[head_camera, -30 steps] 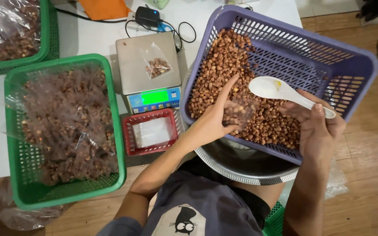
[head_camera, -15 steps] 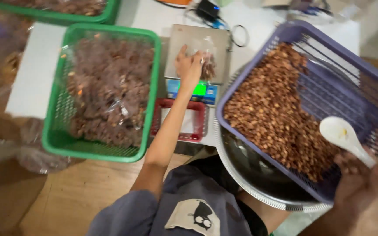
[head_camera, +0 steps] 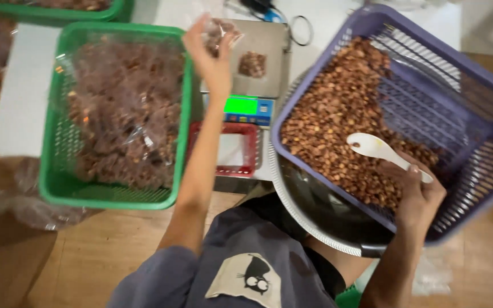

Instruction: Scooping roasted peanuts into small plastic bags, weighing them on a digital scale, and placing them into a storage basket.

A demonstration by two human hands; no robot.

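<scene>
Lower right of frame: right hand (head_camera: 420, 197), grip closed on the handle of one white spoon (head_camera: 375, 148), bowl end resting over the nuts (head_camera: 338, 120) in the purple basket (head_camera: 486, 85). The basket sits tilted on a metal bowl (head_camera: 315, 222), just below it.

Centre: one red tray (head_camera: 232, 149), in front of one scale (head_camera: 252, 85) with lit green display. One small heap of nuts lies on the pan.

Upper centre: left hand (head_camera: 212, 57), raised between scale and green basket (head_camera: 115, 194), grip pinched on one small clear bag (head_camera: 221, 31) with nuts inside.

Step, as judged: a weighed bag is being lifted off toward the green basket, which holds many filled bags. Next move likely calls for a clean drop over the rim.

Count: two green baskets (second at top edge), one purple. All stand on a white worktop (head_camera: 18, 97).
</scene>
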